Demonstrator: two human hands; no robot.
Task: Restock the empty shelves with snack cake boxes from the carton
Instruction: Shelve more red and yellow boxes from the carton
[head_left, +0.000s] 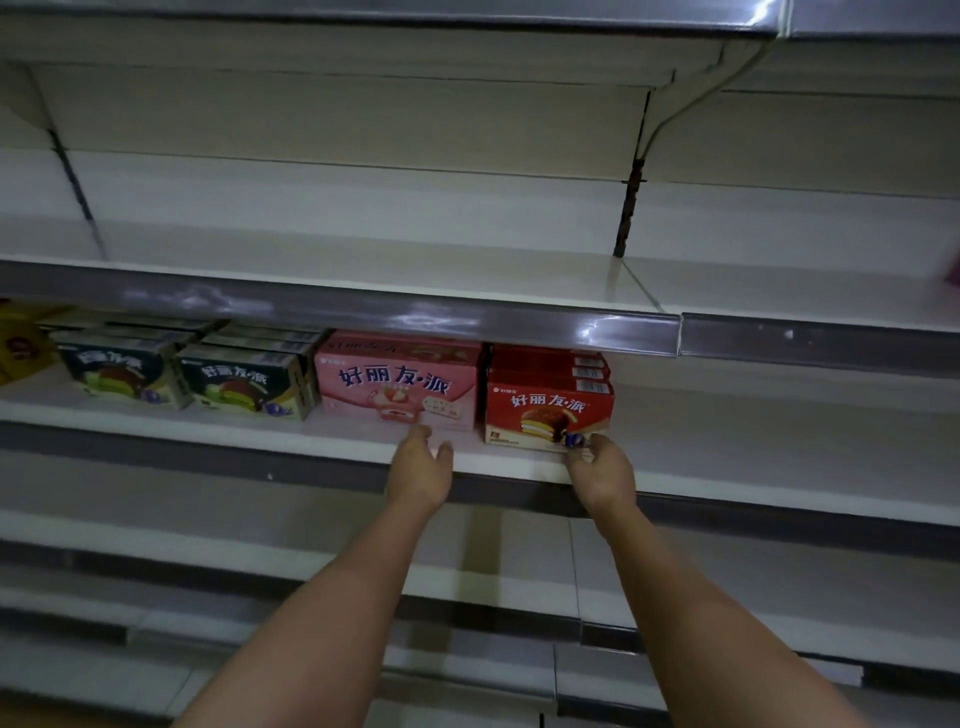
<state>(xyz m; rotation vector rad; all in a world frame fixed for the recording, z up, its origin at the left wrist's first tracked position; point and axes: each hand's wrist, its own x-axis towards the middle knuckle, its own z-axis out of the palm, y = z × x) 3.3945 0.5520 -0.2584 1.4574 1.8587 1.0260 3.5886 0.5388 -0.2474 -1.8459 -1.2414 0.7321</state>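
The pink box (397, 384), red box (548, 413) and dark green boxes (244, 384) each read "好丽友·派".

A white store shelf (727, 452) with a grey front rail carries a row of snack cake boxes: a yellow box (18, 345) at far left, two rows of dark green boxes (124, 371) (244, 382), a pink strawberry box (397, 382), then a row of red boxes (548, 405). The shelf above (467, 270) is bare white.
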